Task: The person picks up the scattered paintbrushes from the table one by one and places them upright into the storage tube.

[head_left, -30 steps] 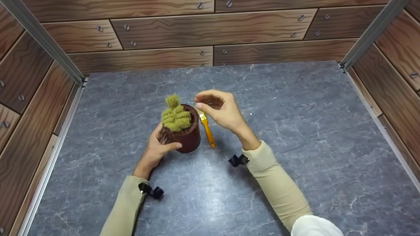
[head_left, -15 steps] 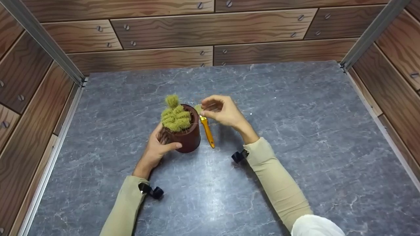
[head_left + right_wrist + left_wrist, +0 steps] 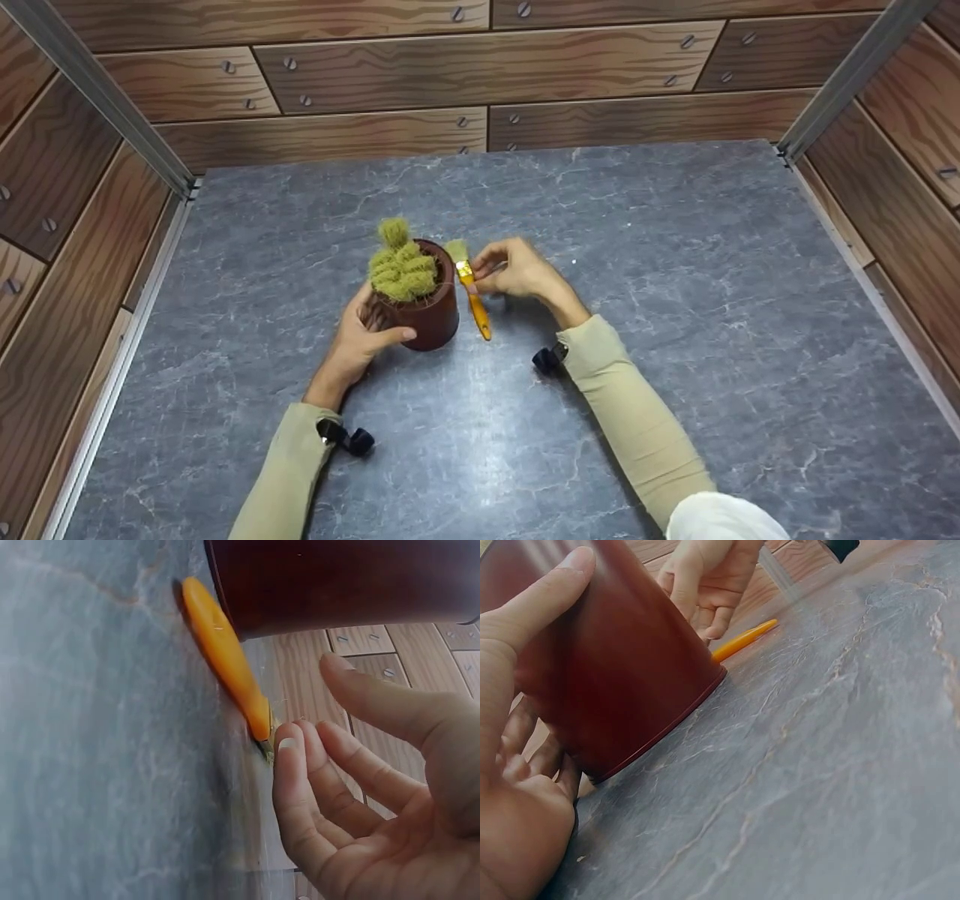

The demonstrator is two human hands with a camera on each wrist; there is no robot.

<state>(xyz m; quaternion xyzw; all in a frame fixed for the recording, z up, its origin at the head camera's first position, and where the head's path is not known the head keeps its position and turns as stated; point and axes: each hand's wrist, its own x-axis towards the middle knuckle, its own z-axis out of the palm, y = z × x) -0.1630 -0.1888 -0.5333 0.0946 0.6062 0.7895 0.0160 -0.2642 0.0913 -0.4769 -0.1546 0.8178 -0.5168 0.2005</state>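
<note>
My left hand (image 3: 356,337) grips a dark reddish-brown flowerpot (image 3: 435,324), its thumb lying across the front of the wall in the left wrist view. A fuzzy yellow-green cactus-like plant (image 3: 403,276) rises from the pot. Just right of the pot, a paintbrush (image 3: 478,313) with an orange handle and a gold ferrule lies on the table, bristles pointing away. My right hand (image 3: 529,271) is beside the brush, thumb and fingers spread apart. In the right wrist view, the fingertips (image 3: 289,746) are right at the ferrule end of the brush, with the thumb above.
The grey marbled tabletop (image 3: 697,300) is bordered by wood-patterned walls (image 3: 487,75) at the back and both sides. Metal posts (image 3: 847,79) stand in the far corners. A few tiny white specks (image 3: 574,262) lie to the right of my right hand.
My right hand has come down and towards me, from beside the pot's rim and the bristles to the brush's ferrule and upper handle. My left hand and the pot have stayed in place.
</note>
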